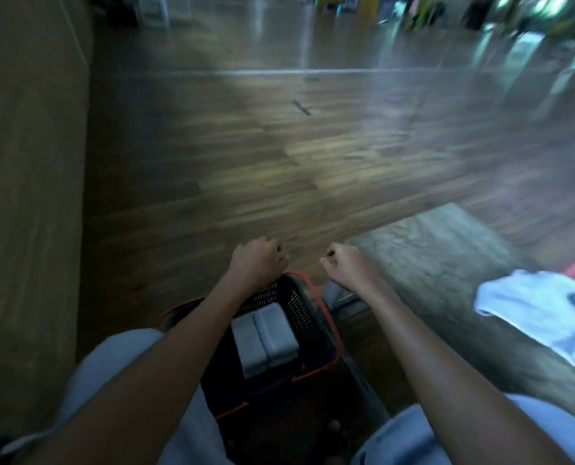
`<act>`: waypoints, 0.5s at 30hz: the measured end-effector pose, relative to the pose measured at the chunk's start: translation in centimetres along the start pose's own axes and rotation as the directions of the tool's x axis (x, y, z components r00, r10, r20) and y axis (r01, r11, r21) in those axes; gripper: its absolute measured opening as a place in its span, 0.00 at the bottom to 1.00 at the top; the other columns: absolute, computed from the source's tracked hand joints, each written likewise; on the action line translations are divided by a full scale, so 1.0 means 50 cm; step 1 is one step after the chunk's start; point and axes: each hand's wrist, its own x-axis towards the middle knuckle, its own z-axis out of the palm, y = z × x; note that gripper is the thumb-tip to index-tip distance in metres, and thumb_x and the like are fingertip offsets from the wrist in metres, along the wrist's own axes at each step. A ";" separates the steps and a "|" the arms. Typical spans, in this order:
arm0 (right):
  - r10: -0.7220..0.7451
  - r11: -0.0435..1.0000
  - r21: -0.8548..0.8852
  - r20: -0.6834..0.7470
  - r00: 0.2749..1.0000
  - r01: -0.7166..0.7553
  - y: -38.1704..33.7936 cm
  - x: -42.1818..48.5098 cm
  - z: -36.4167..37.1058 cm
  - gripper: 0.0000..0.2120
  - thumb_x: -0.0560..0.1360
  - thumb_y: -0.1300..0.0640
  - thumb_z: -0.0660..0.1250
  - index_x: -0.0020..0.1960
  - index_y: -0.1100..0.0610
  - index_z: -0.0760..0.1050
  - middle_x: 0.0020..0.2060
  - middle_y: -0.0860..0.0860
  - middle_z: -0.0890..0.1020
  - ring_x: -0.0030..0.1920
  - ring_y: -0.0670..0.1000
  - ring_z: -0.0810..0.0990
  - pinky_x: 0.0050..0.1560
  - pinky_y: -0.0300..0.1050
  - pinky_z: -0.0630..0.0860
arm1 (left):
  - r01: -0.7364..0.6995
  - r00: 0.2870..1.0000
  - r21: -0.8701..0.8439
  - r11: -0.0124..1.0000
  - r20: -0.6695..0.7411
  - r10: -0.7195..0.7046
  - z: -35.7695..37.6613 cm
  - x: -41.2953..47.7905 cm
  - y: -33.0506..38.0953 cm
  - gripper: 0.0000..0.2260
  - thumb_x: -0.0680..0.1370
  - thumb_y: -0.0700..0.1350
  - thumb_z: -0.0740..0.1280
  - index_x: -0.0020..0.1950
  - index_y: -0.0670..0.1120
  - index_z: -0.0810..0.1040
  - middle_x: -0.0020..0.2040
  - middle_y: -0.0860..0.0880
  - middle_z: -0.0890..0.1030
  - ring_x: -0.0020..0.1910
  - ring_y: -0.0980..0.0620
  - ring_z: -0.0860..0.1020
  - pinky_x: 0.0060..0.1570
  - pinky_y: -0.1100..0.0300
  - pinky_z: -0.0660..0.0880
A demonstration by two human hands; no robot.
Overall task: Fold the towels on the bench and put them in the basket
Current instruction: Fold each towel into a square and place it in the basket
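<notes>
White towel [541, 317] is seen lying loose and unfolded on the grey bench [430, 256] at the right of the blurred head view, above a wood-plank floor [246, 162]. A black mesh basket [299, 310] with an orange rim is set on the floor just beside the bench's near end, between the person's light-trousered knees. Two folded grey towels are held in it side by side and touching, the left folded towel [249, 344] and the right folded towel [277, 333], both laid flat. The left hand [256, 260] is pictured with fingers curled at the basket's far rim; whether the rim is gripped cannot be told through the blur. The right hand [343, 263] is curled into a fist beside the bench's corner, with nothing seen in it.
</notes>
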 end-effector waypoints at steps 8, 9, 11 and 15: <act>0.265 0.963 0.094 -0.165 0.950 -0.252 0.180 -0.243 -0.175 0.14 0.76 0.43 0.60 0.53 0.50 0.76 0.51 0.51 0.83 0.55 0.56 0.80 0.52 0.49 0.76 | -0.325 0.945 0.011 0.946 0.031 0.324 -0.110 -0.065 0.247 0.17 0.79 0.56 0.58 0.62 0.48 0.74 0.59 0.46 0.79 0.57 0.45 0.77 0.53 0.51 0.73; 0.307 0.951 0.097 -0.177 0.935 -0.294 0.211 -0.281 -0.180 0.14 0.75 0.43 0.60 0.52 0.50 0.76 0.51 0.50 0.83 0.55 0.55 0.80 0.53 0.49 0.76 | -0.368 0.929 0.001 0.930 0.045 0.368 -0.108 -0.073 0.278 0.17 0.79 0.56 0.58 0.63 0.48 0.73 0.59 0.46 0.79 0.56 0.45 0.77 0.53 0.51 0.73; 0.384 0.923 0.093 -0.171 0.907 -0.373 0.270 -0.359 -0.187 0.12 0.75 0.43 0.59 0.51 0.48 0.76 0.52 0.49 0.82 0.56 0.54 0.79 0.53 0.47 0.74 | -0.441 0.894 -0.039 0.897 0.076 0.442 -0.098 -0.095 0.344 0.18 0.79 0.55 0.58 0.63 0.47 0.73 0.59 0.46 0.78 0.56 0.45 0.77 0.54 0.51 0.74; 0.536 0.844 0.115 -0.180 0.825 -0.524 0.363 -0.506 -0.199 0.12 0.75 0.42 0.59 0.52 0.46 0.76 0.54 0.49 0.81 0.57 0.55 0.78 0.55 0.49 0.74 | -0.609 0.781 -0.052 0.791 0.132 0.610 -0.057 -0.146 0.484 0.19 0.80 0.55 0.57 0.64 0.46 0.74 0.60 0.45 0.78 0.58 0.44 0.76 0.55 0.51 0.72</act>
